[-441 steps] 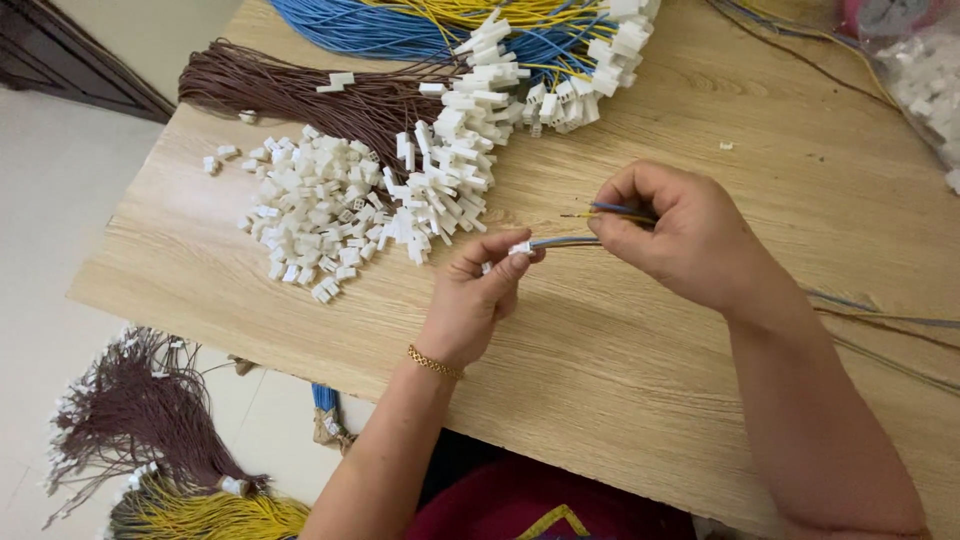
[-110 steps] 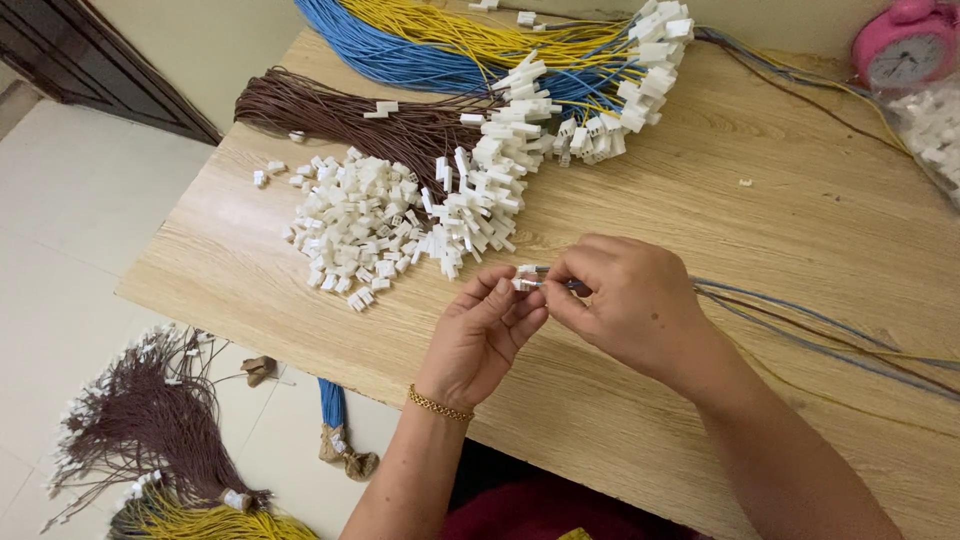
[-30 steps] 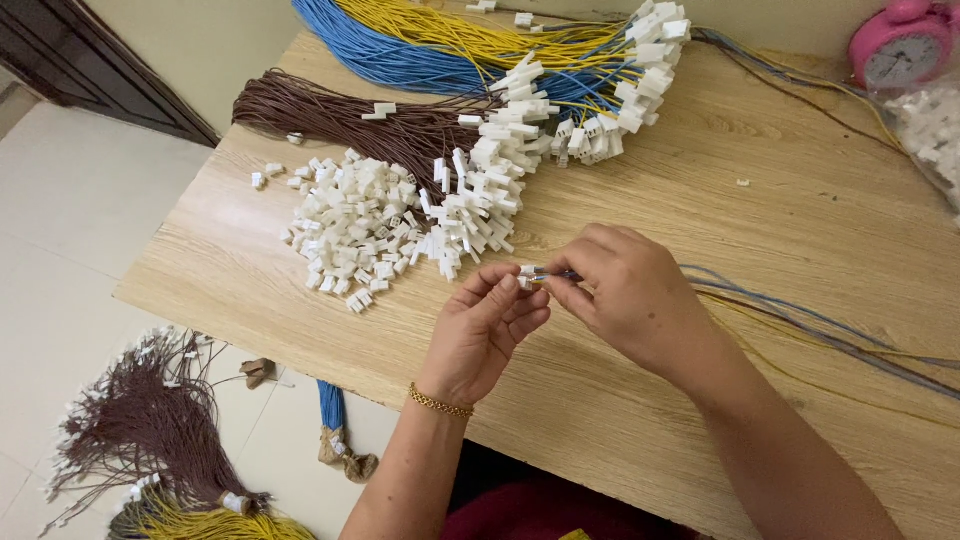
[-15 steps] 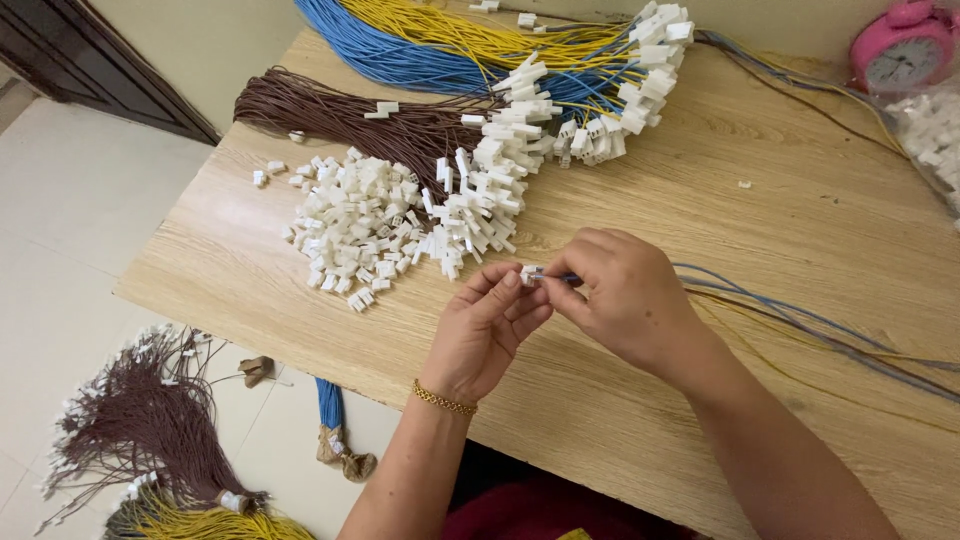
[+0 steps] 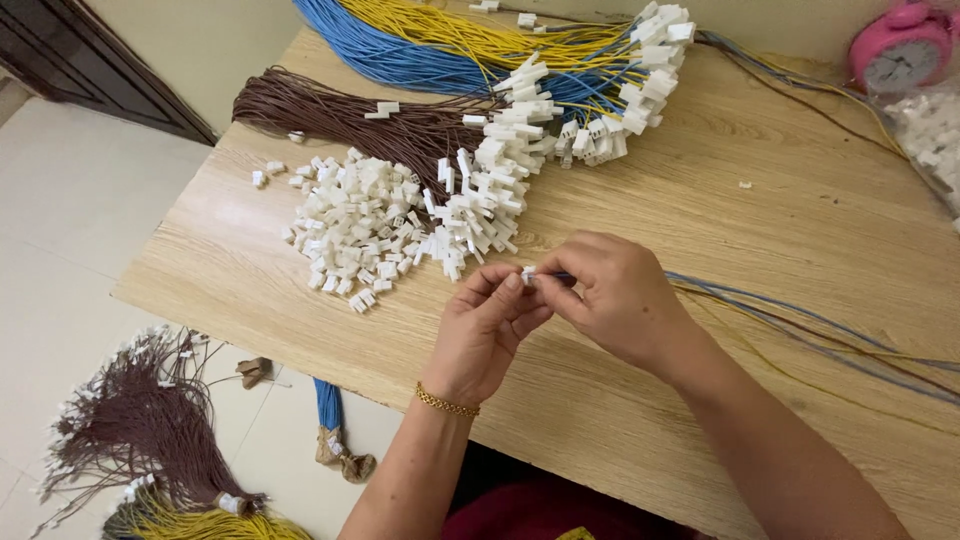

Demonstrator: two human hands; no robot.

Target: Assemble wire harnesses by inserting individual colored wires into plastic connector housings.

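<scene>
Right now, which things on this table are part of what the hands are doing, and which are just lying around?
In use:
left hand and right hand, pinching one white connector
thin wires trailing from the right hand
loose pile of white connectors

Lying about:
brown wire bundle
blue and yellow bundles
pink alarm clock
bundles on the floor

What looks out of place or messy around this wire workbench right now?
A few things. Bundles of brown wires and yellow wires lie on the floor beside the table, not on it. Several stray white connectors sit apart from the main pile. Both hands pinch one small connector; nothing looks damaged.
</scene>
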